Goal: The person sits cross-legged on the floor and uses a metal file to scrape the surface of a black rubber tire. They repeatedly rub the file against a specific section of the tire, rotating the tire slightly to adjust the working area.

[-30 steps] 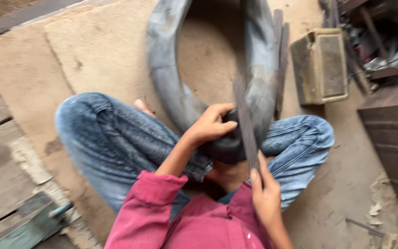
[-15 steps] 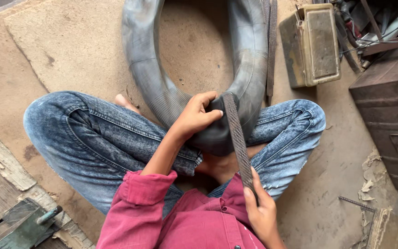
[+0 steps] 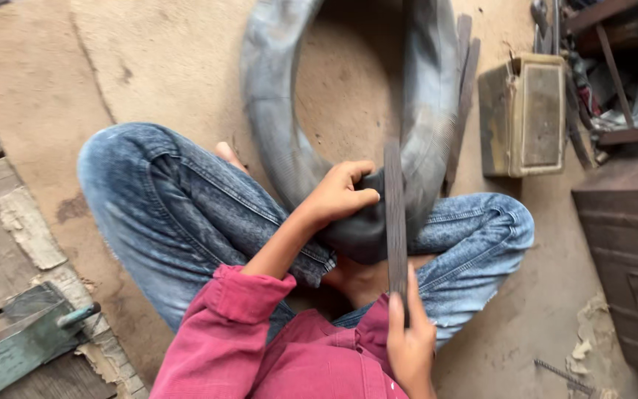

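File now upright vs tilted before (right hand grip unchanged).

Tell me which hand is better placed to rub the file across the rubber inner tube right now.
Probably the right hand: it grips the near end of the long flat file, whose blade lies across the grey inner tube. The left hand is pinning the tube against the lap.

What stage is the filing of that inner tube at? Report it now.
Done: the rubber inner tube lies across the lap, and the left hand pins its near bend. In hand: the right hand holds a long flat file laid on that bend. Left: the roughened patch itself is too blurred to judge, and no repair patch shows nearby.
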